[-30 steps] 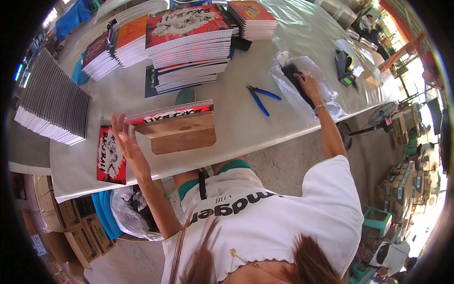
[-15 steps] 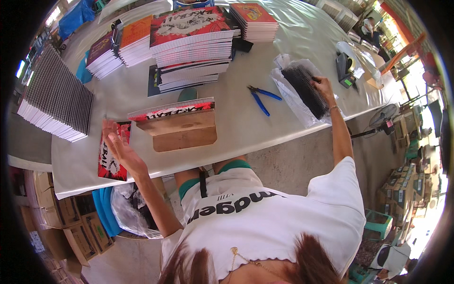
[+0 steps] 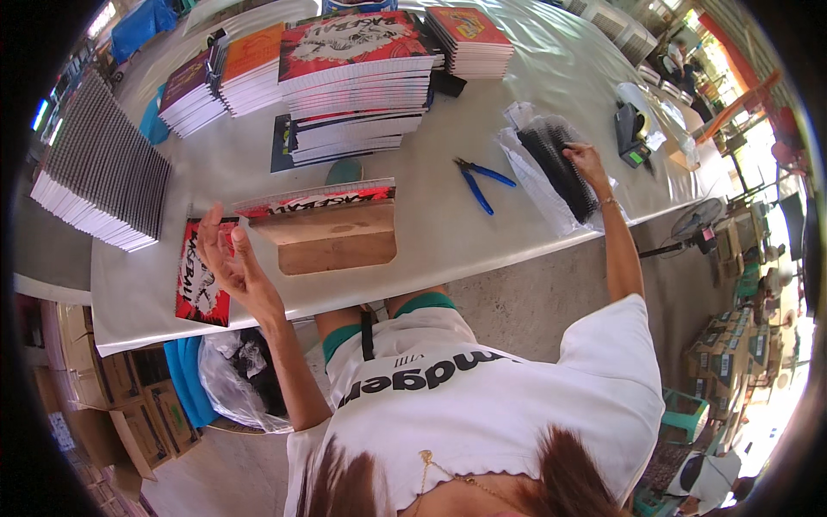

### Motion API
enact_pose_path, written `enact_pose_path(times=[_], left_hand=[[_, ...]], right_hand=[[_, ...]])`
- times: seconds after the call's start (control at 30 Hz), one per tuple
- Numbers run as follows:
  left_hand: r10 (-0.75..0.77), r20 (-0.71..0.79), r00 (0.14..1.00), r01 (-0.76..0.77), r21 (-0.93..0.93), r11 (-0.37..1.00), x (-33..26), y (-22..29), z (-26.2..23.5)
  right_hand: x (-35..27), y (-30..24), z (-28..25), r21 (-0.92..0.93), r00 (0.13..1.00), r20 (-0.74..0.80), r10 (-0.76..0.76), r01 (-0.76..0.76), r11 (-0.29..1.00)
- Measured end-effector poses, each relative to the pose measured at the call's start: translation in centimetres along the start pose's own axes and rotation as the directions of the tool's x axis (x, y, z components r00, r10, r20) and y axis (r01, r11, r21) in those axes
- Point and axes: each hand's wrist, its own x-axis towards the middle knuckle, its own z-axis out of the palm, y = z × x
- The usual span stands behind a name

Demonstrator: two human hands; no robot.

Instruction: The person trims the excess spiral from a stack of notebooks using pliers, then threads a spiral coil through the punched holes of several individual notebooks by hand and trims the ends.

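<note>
My left hand [image 3: 231, 263] is open, fingers apart, raised over a red, black and white notebook cover [image 3: 200, 293] near the table's front edge. Beside it stands a wooden jig [image 3: 336, 250] with an upright back and a flat base. Red printed sheets [image 3: 319, 202] rest along the jig's far side. At the right, my right hand [image 3: 588, 166] has its fingers pinched at the edge of a bundle of black spiral binding wires [image 3: 556, 168]. The bundle lies on crumpled clear plastic wrap [image 3: 524, 146]. Blue-handled cutters [image 3: 480, 183] lie spread between the jig and the bundle.
Notebook stacks stand at the back: red-covered [image 3: 357, 77], orange [image 3: 252, 65], purple [image 3: 191, 95] and another red one [image 3: 469, 39]. A tall stack of wire-bound notebooks [image 3: 99, 168] is far left. A tape dispenser [image 3: 633, 133] sits far right; a fan [image 3: 698, 226] stands beyond the edge.
My left hand has shifted slightly right and toward me, its fingers spreading and turning. My right hand stays at the wire bundle with its fingers drawn a little closer. The view has shifted slightly.
</note>
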Motion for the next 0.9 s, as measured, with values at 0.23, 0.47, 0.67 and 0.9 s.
enact_pose_path(times=[0.23, 0.47, 0.67, 0.9], left_hand=[[0.097, 0.047, 0.994, -0.104, 0.190, 0.976, -0.6, 0.6, 0.3], [0.236, 0.152, 0.960, -0.269, 0.265, 0.926, -1.2, 0.7, 1.3], [0.242, 0.142, 0.960, -0.269, 0.219, 0.938, -1.2, 0.6, 1.4], [0.205, 0.181, 0.962, -0.254, 0.318, 0.913, -1.3, 2.9, 2.8]], right_hand=[[2.0, -3.0, -1.6, -0.086, 0.997, 0.045, 0.057, -0.053, 0.995], [2.0, -3.8, -2.6, -0.025, 0.997, -0.013, 0.078, -0.079, 0.997], [2.8, -4.7, -3.4, 0.037, 0.994, -0.077, 0.073, -0.070, 0.997], [-1.2, -17.3, -5.8, 0.009, 0.988, -0.086, -0.126, 0.128, 0.992]])
